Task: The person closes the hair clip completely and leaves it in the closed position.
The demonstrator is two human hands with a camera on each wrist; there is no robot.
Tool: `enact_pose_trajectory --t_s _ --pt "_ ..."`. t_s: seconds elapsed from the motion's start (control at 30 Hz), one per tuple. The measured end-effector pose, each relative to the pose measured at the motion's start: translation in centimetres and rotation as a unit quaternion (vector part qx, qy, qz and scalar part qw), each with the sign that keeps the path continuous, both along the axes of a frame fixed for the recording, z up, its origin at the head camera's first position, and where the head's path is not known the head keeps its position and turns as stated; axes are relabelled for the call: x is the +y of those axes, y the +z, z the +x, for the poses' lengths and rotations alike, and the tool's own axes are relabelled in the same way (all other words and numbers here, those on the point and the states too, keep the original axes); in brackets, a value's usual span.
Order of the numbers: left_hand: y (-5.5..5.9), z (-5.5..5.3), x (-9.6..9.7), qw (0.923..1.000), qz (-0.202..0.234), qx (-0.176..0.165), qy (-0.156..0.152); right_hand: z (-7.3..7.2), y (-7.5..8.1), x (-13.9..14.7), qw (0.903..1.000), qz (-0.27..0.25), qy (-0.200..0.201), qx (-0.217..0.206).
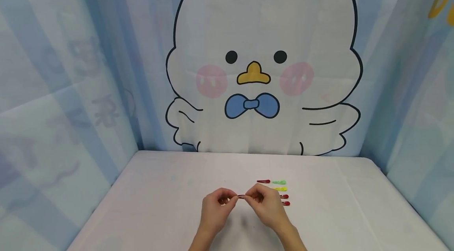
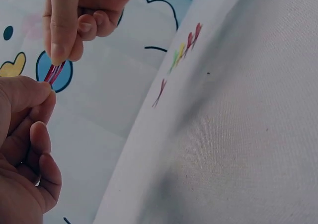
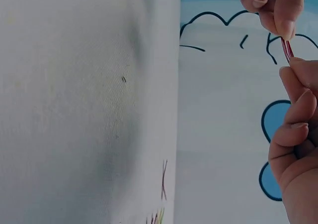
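Your left hand (image 1: 217,203) and right hand (image 1: 264,202) each pinch one end of a red hair clip (image 1: 241,196), lifted just above the counter (image 1: 159,203), apparently to flex it. The other clips (image 1: 280,192) lie in a neat column just right of your hands, within reach

no readable text or numbers anywhere; faint marks on the curtain (image 1: 88,85) seem illegible.

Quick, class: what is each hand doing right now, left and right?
Left hand: pinches one end of the red hair clip.
Right hand: pinches the other end of the same clip.
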State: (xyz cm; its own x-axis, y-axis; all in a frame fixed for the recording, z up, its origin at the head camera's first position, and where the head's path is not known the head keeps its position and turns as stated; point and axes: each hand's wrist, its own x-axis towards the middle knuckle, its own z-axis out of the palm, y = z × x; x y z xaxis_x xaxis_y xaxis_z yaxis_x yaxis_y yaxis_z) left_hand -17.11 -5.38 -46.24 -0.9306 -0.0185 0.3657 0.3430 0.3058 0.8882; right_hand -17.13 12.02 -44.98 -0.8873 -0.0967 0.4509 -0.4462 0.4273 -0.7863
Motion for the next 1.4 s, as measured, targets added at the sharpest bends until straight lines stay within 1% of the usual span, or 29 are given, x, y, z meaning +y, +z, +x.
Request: enact_pose_trajectory --t_s 0.1,0.23,0.37,0.47,0.67,0.8,1.03,1.2,1.4 --pt "0.1 -0.1 0.0 0.9998 0.000 -0.017 -0.006 -0.1 0.0 0.1 1.0000 0.002 -0.002 -0.001" --pt "0.1 -0.2 -0.2 0.9985 0.009 -0.047 -0.027 -0.1 0.0 0.2 0.9997 0.010 0.007 0.022" --pt "0.0 -0.4 -0.4 0.9960 0.026 -0.073 -0.045 -0.1 0.1 0.4 0.9993 0.022 0.018 0.022" --pt "0.1 -0.4 -0.5 0.9936 0.038 -0.094 -0.050 -0.1 0.2 0.5 0.9988 0.036 0.027 0.021" --pt "0.3 -0.3 -0.6 0.9894 0.057 -0.121 -0.056 0.1 0.4 0.7 0.9949 0.066 0.054 0.055" --pt "0.3 -0.4 -0.6 0.9886 0.060 -0.125 -0.059 0.0 0.4 0.9 0.9930 0.085 0.052 0.064" --pt "0.4 -0.5 -0.6 0.9887 0.049 -0.120 -0.074 -0.1 0.3 1.1 0.9934 0.094 0.041 0.052" --pt "0.3 -0.6 -0.7 0.9903 0.034 -0.114 -0.072 -0.4 0.0 1.2 0.9938 0.092 0.042 0.046" --pt "0.2 -0.5 -1.0 0.9926 0.019 -0.101 -0.065 -0.5 -0.5 1.4 0.9948 0.089 0.031 0.037"
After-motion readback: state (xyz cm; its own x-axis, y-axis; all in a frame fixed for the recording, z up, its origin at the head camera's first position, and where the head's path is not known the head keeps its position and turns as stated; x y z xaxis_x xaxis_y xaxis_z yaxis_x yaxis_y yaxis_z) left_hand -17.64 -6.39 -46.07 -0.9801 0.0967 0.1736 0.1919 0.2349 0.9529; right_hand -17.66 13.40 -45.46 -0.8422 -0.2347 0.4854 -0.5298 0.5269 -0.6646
